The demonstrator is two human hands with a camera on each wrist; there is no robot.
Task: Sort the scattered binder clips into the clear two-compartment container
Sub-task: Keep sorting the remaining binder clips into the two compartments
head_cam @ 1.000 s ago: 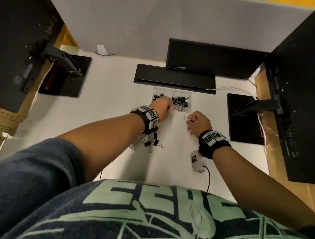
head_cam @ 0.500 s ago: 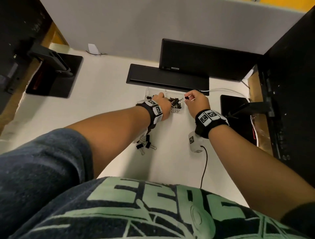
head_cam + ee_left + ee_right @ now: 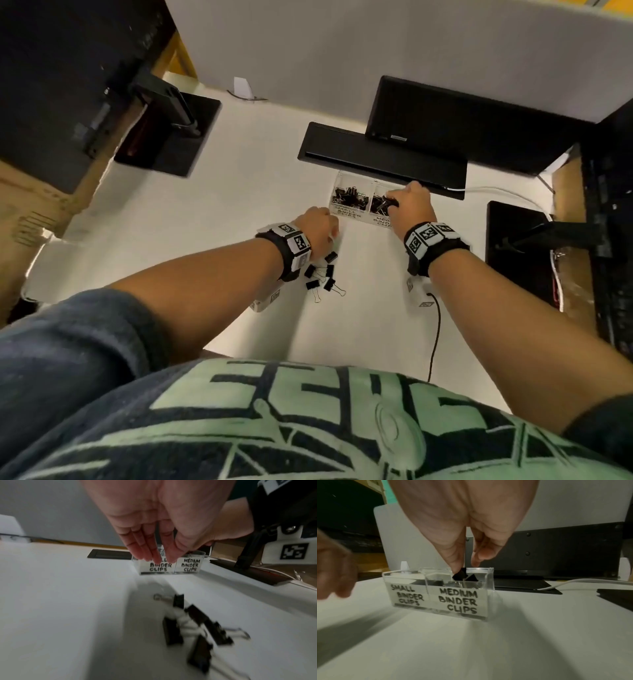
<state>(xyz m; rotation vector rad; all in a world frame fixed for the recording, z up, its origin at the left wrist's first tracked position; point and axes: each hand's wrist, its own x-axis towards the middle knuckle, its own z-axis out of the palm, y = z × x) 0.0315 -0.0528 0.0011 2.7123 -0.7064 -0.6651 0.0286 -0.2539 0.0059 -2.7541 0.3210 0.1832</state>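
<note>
The clear two-compartment container (image 3: 346,213) stands behind both hands, labelled for small clips on the left and medium clips on the right (image 3: 458,601). Both compartments hold black clips. My right hand (image 3: 407,205) hovers over the medium compartment; in the right wrist view its thumb and forefinger (image 3: 467,568) pinch a black binder clip (image 3: 460,573) at rim height. My left hand (image 3: 317,226) is just in front of the small compartment, fingers straight and together (image 3: 159,559), holding nothing. Several scattered binder clips (image 3: 323,274) (image 3: 193,626) lie on the white table by my left wrist.
A black flat bar (image 3: 380,159) lies right behind the container, and a dark monitor (image 3: 462,126) behind that. Black stand bases sit at left (image 3: 171,137) and right (image 3: 513,246). A small white device (image 3: 418,287) with a black cable (image 3: 436,329) lies under my right wrist.
My right hand has moved left with its clip to over the medium compartment. My left hand has drawn back from the container toward the scattered clips.
</note>
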